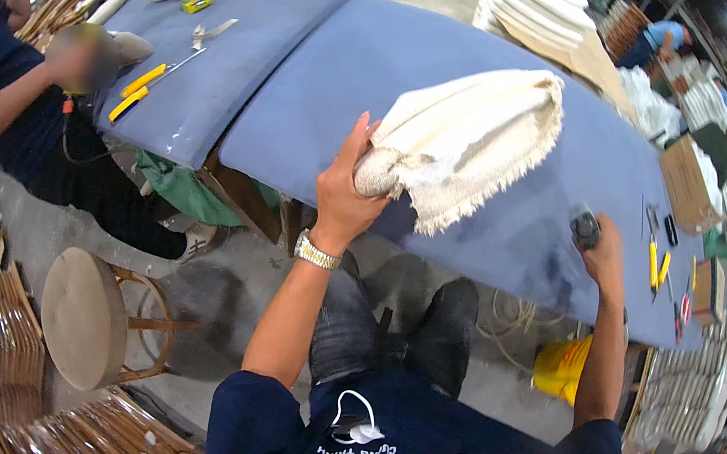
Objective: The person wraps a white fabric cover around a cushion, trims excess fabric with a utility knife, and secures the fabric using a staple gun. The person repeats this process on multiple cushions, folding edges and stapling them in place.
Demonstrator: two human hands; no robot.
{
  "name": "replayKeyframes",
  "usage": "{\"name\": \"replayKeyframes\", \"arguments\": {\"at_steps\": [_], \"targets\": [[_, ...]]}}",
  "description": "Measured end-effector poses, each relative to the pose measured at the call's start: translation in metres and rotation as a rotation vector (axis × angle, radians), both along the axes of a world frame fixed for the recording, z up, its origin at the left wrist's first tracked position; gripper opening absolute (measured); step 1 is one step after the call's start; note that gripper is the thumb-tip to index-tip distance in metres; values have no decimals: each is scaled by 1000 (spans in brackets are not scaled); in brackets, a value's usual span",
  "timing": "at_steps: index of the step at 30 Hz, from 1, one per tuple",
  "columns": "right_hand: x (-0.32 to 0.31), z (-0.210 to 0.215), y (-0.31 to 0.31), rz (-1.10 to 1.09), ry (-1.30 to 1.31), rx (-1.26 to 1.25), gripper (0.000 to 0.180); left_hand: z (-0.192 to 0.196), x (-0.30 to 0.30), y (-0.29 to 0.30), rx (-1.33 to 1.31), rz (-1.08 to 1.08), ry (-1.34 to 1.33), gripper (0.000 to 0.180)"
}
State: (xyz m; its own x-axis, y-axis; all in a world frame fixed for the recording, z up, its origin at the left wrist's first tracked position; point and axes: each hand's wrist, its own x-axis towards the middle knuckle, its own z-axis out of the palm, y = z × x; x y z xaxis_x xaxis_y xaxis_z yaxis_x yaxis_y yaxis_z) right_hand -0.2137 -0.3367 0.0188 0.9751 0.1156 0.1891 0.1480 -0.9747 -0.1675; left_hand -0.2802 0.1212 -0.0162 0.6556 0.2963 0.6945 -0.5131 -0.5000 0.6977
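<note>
The left hand (347, 185) grips the frayed cream cloth (459, 111), spread rightward from it over the desk (316, 77); apart, the right hand (604, 255) holds a dark tool (584, 227), which could snag loose fringe (464, 208) if swung close.

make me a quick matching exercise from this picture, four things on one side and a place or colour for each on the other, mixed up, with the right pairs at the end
Column 1
1. cream fabric piece
2. dark tool
3. wristwatch
4. round stool

Column 2
A. silver and gold in colour
B. held in the right hand
C. on the floor, to the person's left
D. held in the left hand

Pairs: 1-D, 2-B, 3-A, 4-C
</note>
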Motion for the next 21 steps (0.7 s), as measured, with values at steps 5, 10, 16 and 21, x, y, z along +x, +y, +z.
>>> {"name": "replayKeyframes", "arguments": {"at_steps": [5, 10, 16, 21], "targets": [[36, -53, -79, 53, -78, 42, 54, -4, 6, 12, 112, 108, -74, 79], [100, 6, 0, 210, -31, 408, 50, 1, 14, 47, 168, 67, -99, 73], [246, -22, 49, 273, 364, 1266, 65, -3, 33, 71, -182, 4, 154, 91], [267, 13, 128, 324, 595, 1806, 69, 26, 61, 77, -606, -25, 212, 91]]}}
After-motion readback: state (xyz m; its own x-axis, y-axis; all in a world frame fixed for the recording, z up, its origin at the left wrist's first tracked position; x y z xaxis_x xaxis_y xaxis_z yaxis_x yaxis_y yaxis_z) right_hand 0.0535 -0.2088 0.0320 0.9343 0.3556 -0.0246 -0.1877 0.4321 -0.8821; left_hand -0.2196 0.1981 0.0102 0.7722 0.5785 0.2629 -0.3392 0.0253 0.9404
